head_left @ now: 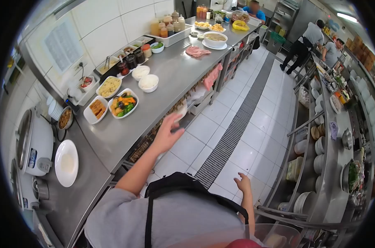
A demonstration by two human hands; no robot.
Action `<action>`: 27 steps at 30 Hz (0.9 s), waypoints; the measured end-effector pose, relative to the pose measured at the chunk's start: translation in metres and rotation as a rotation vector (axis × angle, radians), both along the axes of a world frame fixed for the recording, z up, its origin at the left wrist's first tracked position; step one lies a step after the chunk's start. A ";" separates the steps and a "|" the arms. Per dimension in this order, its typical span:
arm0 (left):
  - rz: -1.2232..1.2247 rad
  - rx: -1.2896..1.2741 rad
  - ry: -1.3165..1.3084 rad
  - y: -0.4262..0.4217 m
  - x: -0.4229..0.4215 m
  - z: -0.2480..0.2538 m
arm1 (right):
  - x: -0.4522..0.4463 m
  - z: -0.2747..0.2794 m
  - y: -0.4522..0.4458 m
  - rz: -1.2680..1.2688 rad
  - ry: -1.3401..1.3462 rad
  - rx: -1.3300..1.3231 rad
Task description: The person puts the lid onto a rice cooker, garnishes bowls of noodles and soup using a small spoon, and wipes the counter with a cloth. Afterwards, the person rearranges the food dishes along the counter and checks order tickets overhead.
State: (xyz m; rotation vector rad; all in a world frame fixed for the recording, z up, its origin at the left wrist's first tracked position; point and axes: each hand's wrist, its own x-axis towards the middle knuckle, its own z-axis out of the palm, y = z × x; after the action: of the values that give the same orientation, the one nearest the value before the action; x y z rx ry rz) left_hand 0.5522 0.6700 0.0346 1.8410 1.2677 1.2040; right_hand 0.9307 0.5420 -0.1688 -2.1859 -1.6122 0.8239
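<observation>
Vegetable dish (130, 113) looked rigid, breakable, best lifted by opposite rims; left hand (167, 134) and right hand (244, 184) were open.

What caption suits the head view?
Kitchen scene: left hand open beside a steel counter set with filled dishes, right hand above the tiled floor.

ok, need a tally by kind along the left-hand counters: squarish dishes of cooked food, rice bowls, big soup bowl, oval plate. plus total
Squarish dishes: 3 (yellow food, orange-brown pieces, mixed vegetables)
Rice bowls: 2
Big soup bowl: 1
Oval plate: 1
Total: 7
</observation>
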 end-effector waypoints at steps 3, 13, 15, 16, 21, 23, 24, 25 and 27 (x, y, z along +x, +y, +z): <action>0.030 0.269 0.253 0.097 0.020 -0.003 | 0.007 0.013 0.060 0.009 0.143 0.123; 0.327 0.104 0.076 0.446 0.068 -0.026 | 0.160 -0.100 0.115 -0.769 0.640 -0.247; 0.346 0.047 0.125 0.529 0.057 -0.047 | 0.200 -0.178 0.078 -0.805 0.603 -0.325; 0.376 -0.008 0.173 0.555 0.055 -0.048 | 0.210 -0.211 0.069 -0.816 0.553 -0.326; 0.478 -0.238 0.404 0.651 0.049 -0.071 | 0.243 -0.162 0.116 -0.786 0.545 -0.521; 0.645 -0.143 0.742 0.648 0.068 -0.087 | 0.262 -0.147 0.168 -0.700 0.519 -0.485; 0.814 -0.020 0.943 0.625 0.089 -0.089 | 0.274 -0.138 0.203 -0.642 0.491 -0.450; 0.809 0.039 0.951 0.620 0.099 -0.089 | 0.288 -0.129 0.241 -0.579 0.464 -0.406; 0.695 0.142 0.916 0.619 0.114 -0.103 | 0.318 -0.114 0.327 -0.422 0.364 -0.279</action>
State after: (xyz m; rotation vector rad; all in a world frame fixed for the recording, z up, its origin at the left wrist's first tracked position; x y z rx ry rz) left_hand 0.6664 1.2887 -0.0682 2.2293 2.5294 0.7277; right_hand 1.2492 0.8693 -0.2830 -2.2670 -0.8661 1.2727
